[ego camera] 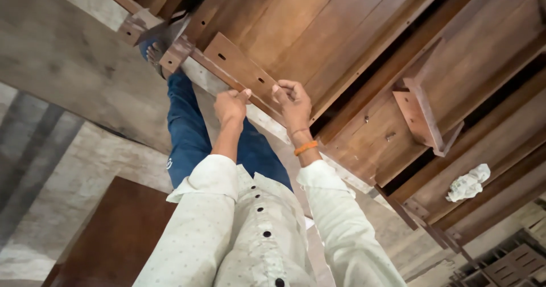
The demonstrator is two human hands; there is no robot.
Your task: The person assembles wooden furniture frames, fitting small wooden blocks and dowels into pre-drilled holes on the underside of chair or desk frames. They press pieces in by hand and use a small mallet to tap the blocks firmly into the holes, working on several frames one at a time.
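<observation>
A narrow brown wooden strip with small slots (239, 69) lies along the edge of a large brown wooden furniture panel (335, 31) on the floor. My left hand (230, 106) is closed at the strip's near edge, thumb pressed against it. My right hand (293, 102), with an orange band at the wrist, pinches the strip's near end with bent fingers. Whether something small sits between the fingers I cannot tell. My blue-trousered leg (190, 133) stretches toward the strip's far end, the foot (152, 54) against the wood.
A wooden corner bracket (421, 116) stands on the panel at right, with a screw (390, 135) near it. A crumpled white cloth (469, 183) lies on a board further right. A dark brown board (114, 236) lies on the concrete floor (62, 65) at lower left.
</observation>
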